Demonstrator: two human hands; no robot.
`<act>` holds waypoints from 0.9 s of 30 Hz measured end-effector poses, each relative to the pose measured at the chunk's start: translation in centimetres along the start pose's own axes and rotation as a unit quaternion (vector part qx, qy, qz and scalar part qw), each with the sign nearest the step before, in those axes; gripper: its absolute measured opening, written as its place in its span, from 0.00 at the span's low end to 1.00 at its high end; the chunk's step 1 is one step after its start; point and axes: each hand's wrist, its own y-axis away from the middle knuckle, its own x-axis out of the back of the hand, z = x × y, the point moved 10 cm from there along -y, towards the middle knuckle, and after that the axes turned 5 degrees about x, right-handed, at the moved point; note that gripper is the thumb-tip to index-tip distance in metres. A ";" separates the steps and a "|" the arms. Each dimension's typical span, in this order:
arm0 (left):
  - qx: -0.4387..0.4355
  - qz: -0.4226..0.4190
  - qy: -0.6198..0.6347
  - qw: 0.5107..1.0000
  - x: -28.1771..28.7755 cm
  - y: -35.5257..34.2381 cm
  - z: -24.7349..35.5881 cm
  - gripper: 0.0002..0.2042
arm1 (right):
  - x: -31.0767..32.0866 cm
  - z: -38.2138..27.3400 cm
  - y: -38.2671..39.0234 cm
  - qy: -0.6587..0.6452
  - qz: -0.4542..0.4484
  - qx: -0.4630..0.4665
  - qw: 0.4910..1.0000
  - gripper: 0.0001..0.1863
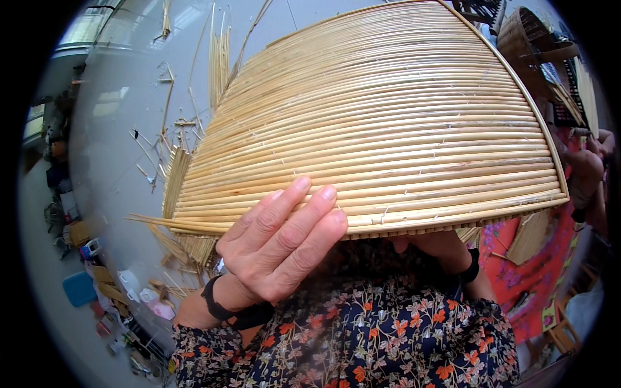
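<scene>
- Patterned top (362, 323): dark cloth, orange leaf motif, nearest my view.
- Left hand (278, 236): fingers together, almost straight, laid across the near edge of the stalk panel (388, 123), tips on its upper face. Thumb hidden; I cannot tell whether it pinches.
- Right hand (430, 244): mostly beneath the near edge, right of centre. How far it is open, and what it has hold of, I cannot tell.
- Stalk panel: straw-coloured rows side by side, small pale ties, bound rim along the right edge; raised over the floor (123, 136), near edge at the hands.
- Handling, my judgement: spread light, even pressure along the outermost stalk, support from below so the edge stays straight; a hard pinch could crack a stalk.
- Loose stalk ends (145, 220): jutting from the panel's near left corner; best kept from snagging.
- Red mat (498, 275): floral, beyond the right hand.
- Another person's hand (585, 174): past the panel's right edge, detail blurred.
- Stalk bundle (220, 64): on the floor, by the panel's far left edge.
- Woven basket (515, 39): beyond the panel's far right corner.
</scene>
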 end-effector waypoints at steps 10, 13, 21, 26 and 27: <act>-0.008 -0.009 -0.001 1.000 0.0 0.1 0.2 0.14 | -2.2 5.2 2.5 0.127 -0.179 -0.401 0.889 0.35; -0.008 -0.005 0.000 1.000 -0.1 0.1 0.3 0.13 | -1.7 0.7 -0.8 0.064 -0.043 -0.091 0.993 0.17; -0.010 0.003 -0.007 1.000 -0.2 0.2 0.5 0.13 | -1.3 -1.7 -1.2 -0.116 0.014 0.028 0.993 0.14; -0.014 0.008 -0.016 1.000 -0.6 0.5 0.7 0.12 | -1.4 -1.7 -1.4 -0.177 0.011 -0.049 0.983 0.14; -0.018 0.003 -0.019 1.000 -0.7 0.4 0.7 0.12 | -1.5 -1.6 -1.3 -0.183 0.004 -0.063 0.981 0.14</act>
